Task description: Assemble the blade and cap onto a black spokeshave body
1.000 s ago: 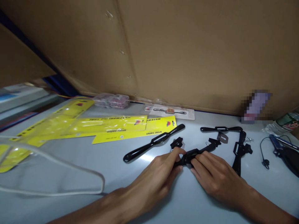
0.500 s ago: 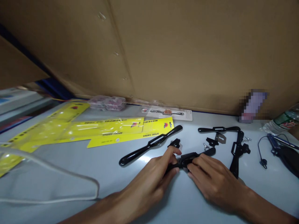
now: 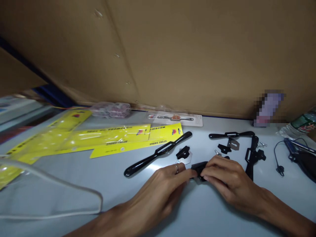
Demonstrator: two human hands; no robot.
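Both of my hands are closed around a black spokeshave (image 3: 198,168) low over the grey table. My left hand (image 3: 168,184) grips its left side, index finger stretched onto the middle; my right hand (image 3: 228,179) pinches the middle from the right. Fingers cover most of the tool. Just beyond the left hand lie a black cap (image 3: 183,152) and a pale blade (image 3: 189,158). Another spokeshave body (image 3: 158,154) rests on the left. Past my right hand are a black cap (image 3: 224,148), a blade (image 3: 233,144), screws (image 3: 217,152) and two more bodies (image 3: 231,134), (image 3: 251,156).
Yellow spokeshave packaging (image 3: 118,140) spreads over the left, near a white cable (image 3: 61,187). Clear plastic boxes (image 3: 111,109) and a blister pack (image 3: 180,118) line the cardboard wall (image 3: 172,59). A bottle (image 3: 302,125) and a black corded object (image 3: 303,164) stand right.
My left index finger has moved from beyond the tool onto its middle, and the left hand now covers the left handle. The right hand stays on the spokeshave. The view has shifted slightly.
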